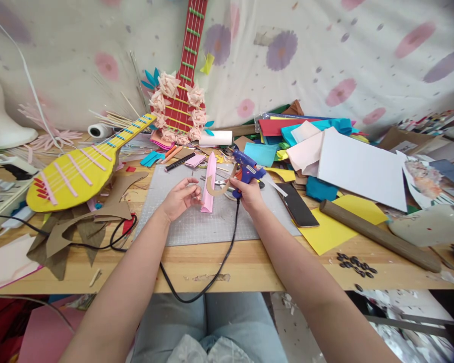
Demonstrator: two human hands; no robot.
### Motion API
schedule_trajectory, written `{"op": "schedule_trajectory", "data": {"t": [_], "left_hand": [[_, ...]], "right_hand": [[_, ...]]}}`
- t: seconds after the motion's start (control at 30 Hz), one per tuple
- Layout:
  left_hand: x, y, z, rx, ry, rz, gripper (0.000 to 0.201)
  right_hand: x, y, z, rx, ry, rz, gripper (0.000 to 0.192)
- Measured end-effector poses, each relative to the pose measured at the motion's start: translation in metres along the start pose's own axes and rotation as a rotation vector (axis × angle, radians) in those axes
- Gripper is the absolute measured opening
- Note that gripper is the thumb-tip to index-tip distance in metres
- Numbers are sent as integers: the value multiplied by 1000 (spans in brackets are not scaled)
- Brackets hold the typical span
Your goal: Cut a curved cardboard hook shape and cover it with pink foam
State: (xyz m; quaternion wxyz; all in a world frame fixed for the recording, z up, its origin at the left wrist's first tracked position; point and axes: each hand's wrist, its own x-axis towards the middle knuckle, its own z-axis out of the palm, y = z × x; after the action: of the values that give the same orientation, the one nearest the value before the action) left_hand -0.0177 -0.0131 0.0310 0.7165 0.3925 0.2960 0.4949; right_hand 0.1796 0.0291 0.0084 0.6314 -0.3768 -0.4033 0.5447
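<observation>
Your right hand [249,194] is wrapped tight around the blue glue gun [246,170], nozzle pointing left at the curved cardboard piece [216,187], which sits right against the pink foam strip [209,189] on the grey cutting mat [196,222]. Your left hand [179,197] is half open, fingertips pinching the strip's near edge. There's bare mat in front of both hands up to the table edge [249,272]; the gun's black cord [212,277] drops over it. Count: two paper guitars, one phone [298,205], one cardboard tube [378,234].
</observation>
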Motion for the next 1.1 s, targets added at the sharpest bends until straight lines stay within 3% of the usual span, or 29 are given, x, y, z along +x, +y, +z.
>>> {"op": "schedule_trajectory", "data": {"t": [0.3, 0.67, 0.93, 1.1], "left_hand": [[4, -6, -2, -52, 78, 43, 15], [-1, -1, 2, -14, 73, 65, 31], [-3, 3, 3, -148, -44, -2, 23], [-4, 2, 3, -201, -84, 24, 26]], "right_hand": [[0, 1, -1, -37, 6, -6, 36], [-1, -3, 0, 9, 7, -1, 34], [0, -3, -1, 4, 15, 0, 33], [0, -3, -1, 7, 18, 4, 35]]}}
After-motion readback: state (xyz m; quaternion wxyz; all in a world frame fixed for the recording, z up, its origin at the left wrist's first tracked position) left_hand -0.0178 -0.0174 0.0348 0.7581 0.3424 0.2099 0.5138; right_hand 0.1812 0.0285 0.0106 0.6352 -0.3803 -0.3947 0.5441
